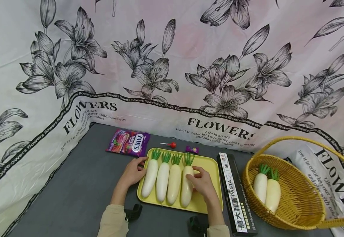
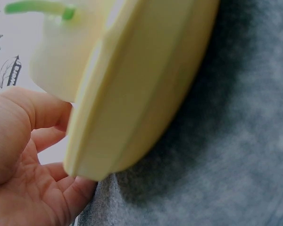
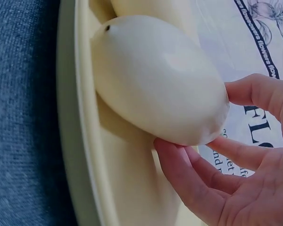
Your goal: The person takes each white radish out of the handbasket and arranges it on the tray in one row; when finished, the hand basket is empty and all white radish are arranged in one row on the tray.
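Note:
A yellow tray [image 1: 206, 189] holds several white radishes with green tops, lying side by side. My right hand [image 1: 201, 182] grips the rightmost radish [image 1: 186, 194], thumb on one side and fingers on the other. In the right wrist view, that radish [image 3: 155, 80] lies on the tray, its blunt tip near the rim. At the tray's left edge is my left hand [image 1: 134, 171], beside the leftmost radish [image 1: 149, 179]. The left wrist view shows its thumb and fingers curled at the rim of the tray [image 2: 132, 94]; some fingertips are hidden behind it.
A purple candy bag [image 1: 129, 142], a red lollipop [image 1: 173, 144] and a small purple wrapped candy [image 1: 192, 149] lie behind the tray. Right of it stands a black pasta box [image 1: 237, 194], then a handled wicker basket [image 1: 305, 197] with two radishes [image 1: 272, 196]. Floral cloth [image 1: 160, 112] rises behind.

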{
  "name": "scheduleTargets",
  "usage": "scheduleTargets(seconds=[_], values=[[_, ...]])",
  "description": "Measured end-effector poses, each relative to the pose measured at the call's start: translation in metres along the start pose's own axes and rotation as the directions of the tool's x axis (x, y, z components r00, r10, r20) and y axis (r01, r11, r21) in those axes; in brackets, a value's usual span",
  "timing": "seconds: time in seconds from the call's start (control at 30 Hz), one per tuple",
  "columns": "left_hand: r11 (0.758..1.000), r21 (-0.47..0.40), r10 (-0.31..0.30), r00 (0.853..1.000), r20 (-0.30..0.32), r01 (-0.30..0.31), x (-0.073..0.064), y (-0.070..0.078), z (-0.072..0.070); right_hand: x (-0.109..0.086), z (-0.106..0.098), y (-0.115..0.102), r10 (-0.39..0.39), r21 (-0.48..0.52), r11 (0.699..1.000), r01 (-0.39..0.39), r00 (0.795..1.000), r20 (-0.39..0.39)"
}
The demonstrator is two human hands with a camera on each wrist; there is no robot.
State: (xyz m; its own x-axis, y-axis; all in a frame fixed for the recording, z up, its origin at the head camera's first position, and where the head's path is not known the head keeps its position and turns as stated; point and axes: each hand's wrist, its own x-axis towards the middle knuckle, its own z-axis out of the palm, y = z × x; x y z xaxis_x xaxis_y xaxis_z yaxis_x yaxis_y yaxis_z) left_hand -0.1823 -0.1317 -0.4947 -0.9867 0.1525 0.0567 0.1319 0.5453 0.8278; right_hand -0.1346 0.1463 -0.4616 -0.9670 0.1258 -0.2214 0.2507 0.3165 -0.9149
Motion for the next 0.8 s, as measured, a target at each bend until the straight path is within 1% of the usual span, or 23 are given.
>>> scheduleTargets(seconds=[0.1,0.43,0.63,0.8], values=[[1.000,0.000,-0.008,1.000,0.000,0.008,-0.001,-0.001,0.000,-0.002,0.002,0.001,0.000,0.004,1.000,0.000,1.000,0.009],[1.000,0.006,0.012,1.000,0.001,-0.012,-0.001,0.000,0.000,-0.002,-0.004,-0.001,-0.013,0.011,1.000,0.013,1.000,0.012],[1.000,0.001,0.007,1.000,-0.001,-0.007,-0.001,0.000,0.000,-0.003,-0.017,-0.003,-0.032,-0.005,0.999,0.032,0.999,-0.015],[1.000,0.004,0.000,1.000,-0.003,0.000,-0.002,0.000,0.000,-0.002,-0.031,-0.005,-0.030,-0.032,0.999,0.029,0.999,-0.027]])
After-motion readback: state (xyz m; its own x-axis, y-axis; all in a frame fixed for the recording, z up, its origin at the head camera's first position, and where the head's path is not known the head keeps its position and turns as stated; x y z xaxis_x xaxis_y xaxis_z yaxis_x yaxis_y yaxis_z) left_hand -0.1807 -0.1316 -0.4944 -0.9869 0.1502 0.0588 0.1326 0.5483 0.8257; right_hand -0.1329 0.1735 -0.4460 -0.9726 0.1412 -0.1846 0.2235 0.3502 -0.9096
